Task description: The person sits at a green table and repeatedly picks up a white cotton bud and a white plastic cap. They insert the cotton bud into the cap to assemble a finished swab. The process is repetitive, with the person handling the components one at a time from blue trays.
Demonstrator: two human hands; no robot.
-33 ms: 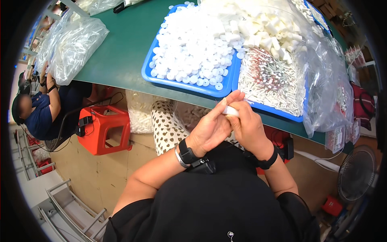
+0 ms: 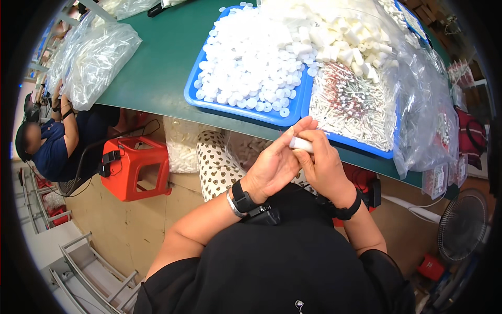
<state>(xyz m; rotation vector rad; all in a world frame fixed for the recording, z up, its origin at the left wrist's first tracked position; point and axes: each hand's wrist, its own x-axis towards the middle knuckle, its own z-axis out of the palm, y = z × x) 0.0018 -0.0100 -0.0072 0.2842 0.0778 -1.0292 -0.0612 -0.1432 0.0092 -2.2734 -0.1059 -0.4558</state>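
Near the blue tray (image 2: 240, 112), the right hand (image 2: 325, 166) pinches 1 white tube (image 2: 301, 145), probably light, best held by its sides, beside the half-open left hand (image 2: 271, 170)

Blue trays (image 2: 236, 111) on green table (image 2: 157, 63)

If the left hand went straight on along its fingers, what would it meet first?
The left hand would probably meet the blue tray of thin rods, though depth between them is unclear.
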